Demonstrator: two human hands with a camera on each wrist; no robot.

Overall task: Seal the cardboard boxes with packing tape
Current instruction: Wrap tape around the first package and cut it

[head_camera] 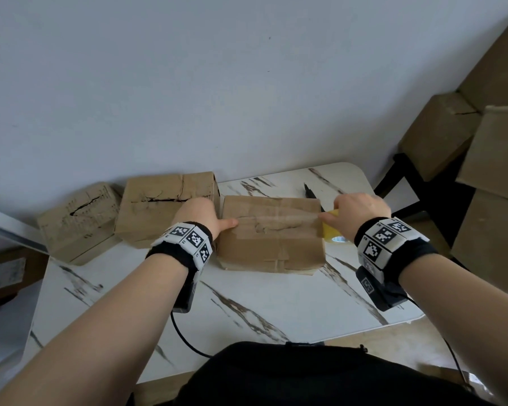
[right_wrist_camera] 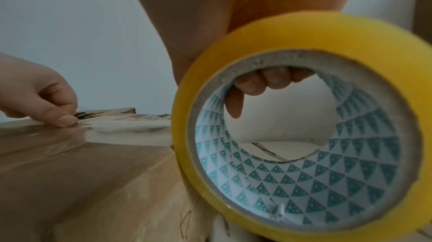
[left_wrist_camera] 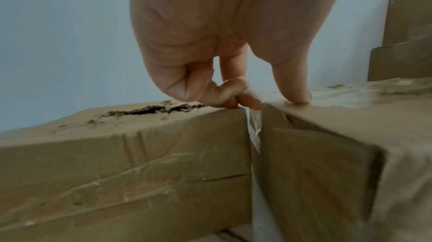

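A worn cardboard box (head_camera: 272, 238) lies in the middle of the marble table (head_camera: 247, 303). A clear tape strip (head_camera: 276, 219) runs across its top from left to right. My left hand (head_camera: 206, 215) is at the box's left edge. Its thumb (left_wrist_camera: 294, 92) presses the tape onto the top, and its curled fingers (left_wrist_camera: 229, 96) pinch the tape end (left_wrist_camera: 253, 127), which hangs in the gap beside the box. My right hand (head_camera: 358, 208) grips the yellow tape roll (right_wrist_camera: 301, 126) at the box's right edge, with fingers (right_wrist_camera: 264, 81) hooked through the core.
A second box (head_camera: 165, 206) with a torn top seam touches the left side, and a third box (head_camera: 79, 221) stands further left. A dark tool (head_camera: 311, 193) lies behind the middle box. Stacked boxes (head_camera: 493, 159) and a black chair (head_camera: 402, 177) stand at the right.
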